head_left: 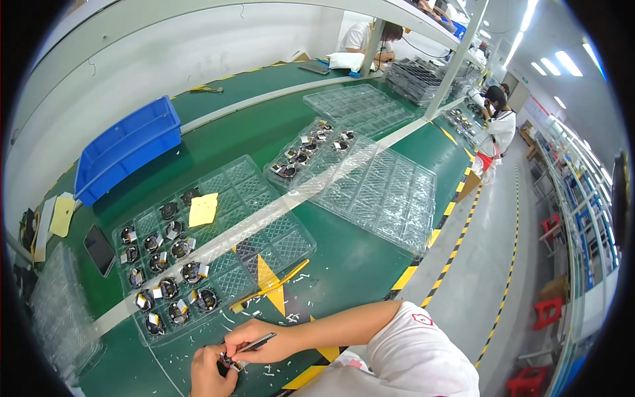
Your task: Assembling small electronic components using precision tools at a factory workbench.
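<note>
At the bench's near edge, my left hand (pixel 209 374) is closed around a small round black electronic module (pixel 229 362), mostly covered by fingers. My right hand (pixel 259 340) pinches a slim dark tool, seemingly tweezers (pixel 256 343), its tip down at the module. Just beyond my hands lies a clear compartment tray (pixel 278 231) with several similar round black modules (pixel 177 311), some with white and yellow parts. A yellow paper slip (pixel 203 209) rests on that tray. A yellow strip-like tool (pixel 270 286) lies by the tray's near edge.
Another clear tray (pixel 377 192) with more modules stands farther right. A blue bin (pixel 129 149) sits at the back left, above a dark phone (pixel 99 250). White scraps (pixel 292 318) litter the green bench. Two people (pixel 497 129) work farther off; red stools (pixel 548 313) line the aisle.
</note>
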`<state>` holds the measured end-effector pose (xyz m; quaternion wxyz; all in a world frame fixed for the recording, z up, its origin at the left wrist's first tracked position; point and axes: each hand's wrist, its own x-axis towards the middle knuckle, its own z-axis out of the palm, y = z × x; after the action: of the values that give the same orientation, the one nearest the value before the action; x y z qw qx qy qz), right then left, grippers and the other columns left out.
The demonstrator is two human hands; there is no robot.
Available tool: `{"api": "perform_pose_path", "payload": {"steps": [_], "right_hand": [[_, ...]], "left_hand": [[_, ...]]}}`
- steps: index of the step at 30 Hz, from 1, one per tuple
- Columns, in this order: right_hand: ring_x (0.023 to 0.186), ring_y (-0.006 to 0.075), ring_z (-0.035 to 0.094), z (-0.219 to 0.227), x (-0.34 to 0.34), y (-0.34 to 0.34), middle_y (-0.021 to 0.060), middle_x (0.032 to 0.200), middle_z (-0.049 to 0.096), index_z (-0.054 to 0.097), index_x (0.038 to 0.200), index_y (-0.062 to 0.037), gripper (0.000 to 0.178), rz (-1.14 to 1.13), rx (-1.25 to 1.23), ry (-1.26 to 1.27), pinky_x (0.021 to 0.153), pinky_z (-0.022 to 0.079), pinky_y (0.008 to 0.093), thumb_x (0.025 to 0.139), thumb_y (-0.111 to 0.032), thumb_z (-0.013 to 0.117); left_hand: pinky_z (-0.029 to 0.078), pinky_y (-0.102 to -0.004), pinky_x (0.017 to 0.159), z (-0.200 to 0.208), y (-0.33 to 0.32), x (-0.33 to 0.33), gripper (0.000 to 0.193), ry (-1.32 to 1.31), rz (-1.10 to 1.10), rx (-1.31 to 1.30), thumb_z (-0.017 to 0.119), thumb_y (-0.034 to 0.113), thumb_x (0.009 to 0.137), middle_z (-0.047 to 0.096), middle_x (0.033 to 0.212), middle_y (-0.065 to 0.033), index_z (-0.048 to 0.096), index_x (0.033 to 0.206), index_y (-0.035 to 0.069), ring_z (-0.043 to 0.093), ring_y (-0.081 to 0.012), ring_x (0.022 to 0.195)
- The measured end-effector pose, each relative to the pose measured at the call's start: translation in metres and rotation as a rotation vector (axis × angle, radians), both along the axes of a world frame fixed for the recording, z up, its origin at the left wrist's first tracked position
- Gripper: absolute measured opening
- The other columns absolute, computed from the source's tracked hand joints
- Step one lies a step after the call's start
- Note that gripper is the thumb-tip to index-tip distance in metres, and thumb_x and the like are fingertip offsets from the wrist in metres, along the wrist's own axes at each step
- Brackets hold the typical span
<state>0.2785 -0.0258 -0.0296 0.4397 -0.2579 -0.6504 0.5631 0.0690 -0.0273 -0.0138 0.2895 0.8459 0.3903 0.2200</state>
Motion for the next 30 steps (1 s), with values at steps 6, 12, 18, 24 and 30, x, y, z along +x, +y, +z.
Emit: {"api": "perform_pose_path", "payload": {"steps": [6, 12, 18, 24, 30], "right_hand": [[0.071, 0.0165, 0.062, 0.000, 0.004, 0.002, 0.0085, 0.078, 0.064, 0.061, 0.090, -0.0001, 0.009, 0.017, 0.036, -0.050, 0.062, 0.048, 0.0301, 0.086, -0.002, 0.068], [0.070, 0.0166, 0.062, 0.001, 0.003, 0.001, 0.0086, 0.079, 0.064, 0.060, 0.089, -0.0005, 0.009, 0.006, 0.031, -0.041, 0.062, 0.048, 0.0301, 0.085, -0.003, 0.068], [0.073, 0.0168, 0.064, 0.003, 0.009, -0.003, 0.0081, 0.083, 0.064, 0.060, 0.093, -0.0015, 0.010, 0.023, 0.032, -0.107, 0.064, 0.049, 0.0300, 0.087, -0.004, 0.068], [0.071, 0.0160, 0.063, -0.001, 0.010, 0.000, 0.0081, 0.082, 0.064, 0.060, 0.094, -0.0018, 0.010, 0.037, 0.022, -0.118, 0.064, 0.049, 0.0297, 0.088, -0.004, 0.067], [0.071, 0.0147, 0.061, 0.003, 0.007, -0.003, 0.0068, 0.082, 0.063, 0.059, 0.097, -0.0013, 0.010, 0.048, -0.006, -0.074, 0.064, 0.048, 0.0293, 0.089, -0.003, 0.065]], "left_hand": [[0.046, -0.0426, 0.072, 0.004, 0.003, 0.000, 0.040, 0.028, -0.051, 0.020, 0.067, 0.000, 0.065, 0.061, 0.086, -0.0153, 0.050, 0.101, 0.001, 0.059, -0.0356, 0.078], [0.047, -0.0442, 0.077, 0.002, 0.003, -0.002, 0.042, 0.027, -0.080, 0.026, 0.068, 0.001, 0.065, 0.064, 0.091, -0.0172, 0.050, 0.103, 0.000, 0.060, -0.0378, 0.082], [0.047, -0.0442, 0.077, 0.004, 0.002, -0.004, 0.044, 0.024, -0.110, 0.036, 0.069, 0.003, 0.065, 0.065, 0.092, -0.0169, 0.050, 0.104, 0.000, 0.060, -0.0379, 0.082], [0.048, -0.0441, 0.076, 0.000, 0.005, -0.003, 0.045, 0.047, -0.092, 0.023, 0.071, 0.004, 0.064, 0.064, 0.091, -0.0164, 0.050, 0.103, 0.001, 0.060, -0.0373, 0.081], [0.048, -0.0432, 0.074, 0.003, 0.004, -0.007, 0.045, 0.024, -0.117, 0.037, 0.072, 0.005, 0.063, 0.064, 0.090, -0.0162, 0.050, 0.102, 0.001, 0.060, -0.0362, 0.080]]}}
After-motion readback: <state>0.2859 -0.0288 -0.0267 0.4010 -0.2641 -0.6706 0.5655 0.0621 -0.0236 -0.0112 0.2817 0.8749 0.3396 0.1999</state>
